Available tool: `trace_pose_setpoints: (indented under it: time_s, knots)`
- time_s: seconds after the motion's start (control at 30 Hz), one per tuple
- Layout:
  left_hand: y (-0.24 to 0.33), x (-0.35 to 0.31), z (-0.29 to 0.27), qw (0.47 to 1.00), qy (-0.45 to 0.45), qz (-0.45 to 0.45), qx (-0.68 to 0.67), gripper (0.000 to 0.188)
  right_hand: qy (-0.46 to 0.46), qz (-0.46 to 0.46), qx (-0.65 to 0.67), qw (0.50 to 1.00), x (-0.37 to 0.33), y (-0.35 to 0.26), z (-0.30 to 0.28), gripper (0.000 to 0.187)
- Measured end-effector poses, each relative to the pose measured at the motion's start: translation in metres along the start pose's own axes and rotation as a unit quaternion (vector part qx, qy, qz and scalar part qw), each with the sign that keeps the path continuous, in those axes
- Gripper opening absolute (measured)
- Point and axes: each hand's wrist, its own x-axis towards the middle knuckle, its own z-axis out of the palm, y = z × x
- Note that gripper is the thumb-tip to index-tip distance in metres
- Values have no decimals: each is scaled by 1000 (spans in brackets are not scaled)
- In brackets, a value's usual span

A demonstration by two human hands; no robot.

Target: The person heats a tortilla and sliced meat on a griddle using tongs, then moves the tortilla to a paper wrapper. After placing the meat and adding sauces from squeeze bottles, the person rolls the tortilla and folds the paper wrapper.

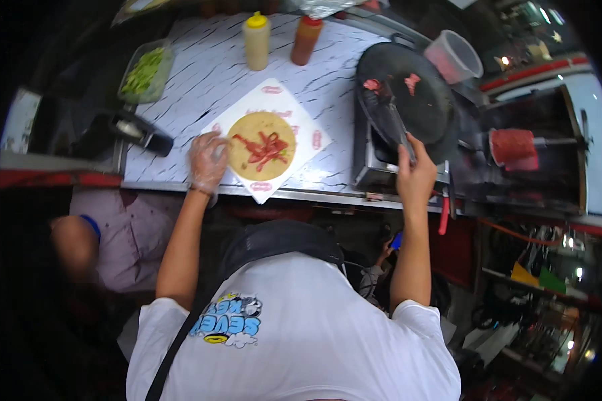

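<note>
My left hand (208,160), in a clear plastic glove, rests at the left edge of a flatbread (251,123). Its fingers are loosely bent and apart, touching the paper beside the bread. The flatbread lies flat on a square sheet of white printed paper (304,137), with reddish strips of filling (269,148) heaped at its middle. On the right, my bare right hand (418,172) is closed round metal tongs (396,119). The tongs' tips reach over a dark round griddle pan (427,110), close to a small piece of meat (372,85). Another meat piece (412,83) lies farther right on the pan.
A tub of chopped greens (146,72) stands at the far left, near a black-and-silver object (144,134). Two squeeze bottles, yellow-capped (257,43) and red-capped (306,41), stand at the back. Right are a plastic tub (453,57), a red-handled tool (444,212) and skewered meat (513,149).
</note>
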Motion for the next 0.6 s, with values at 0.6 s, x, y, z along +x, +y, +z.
trace_pose_setpoints:
  time_s: [0.6]
  knots:
    - [21,12,7,994,-112,8,-15,45,-258,-165,0,952,-54,-42,63,41]
